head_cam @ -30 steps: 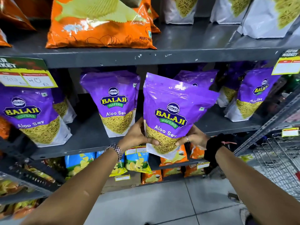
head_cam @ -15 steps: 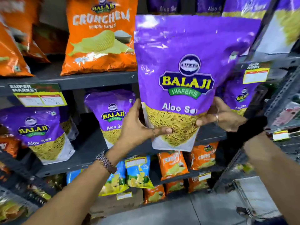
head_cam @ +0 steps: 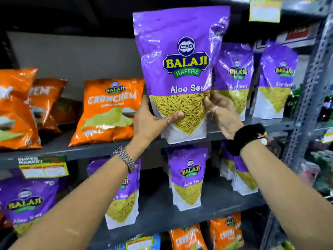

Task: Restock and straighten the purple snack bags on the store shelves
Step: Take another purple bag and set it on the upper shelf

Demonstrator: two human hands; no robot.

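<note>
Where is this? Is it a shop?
Most likely a supermarket snack aisle. Grey metal shelves carry rows of orange crisp bags and purple Aloo Sev bags, with a yellow "Super Market" price tag on the edge.

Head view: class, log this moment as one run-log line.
left hand: grips bag | right hand: grips bag | glossy purple Aloo Sev snack bag: upright, at upper grey metal shelf edge

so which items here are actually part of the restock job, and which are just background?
Part of the job:
- held purple bag, gripped low by left hand and right hand
- upper shelf with two purple bags
- purple bags on the lower shelf

Background:
- orange Crunchem bags
- price tag
- shelf upright
</note>
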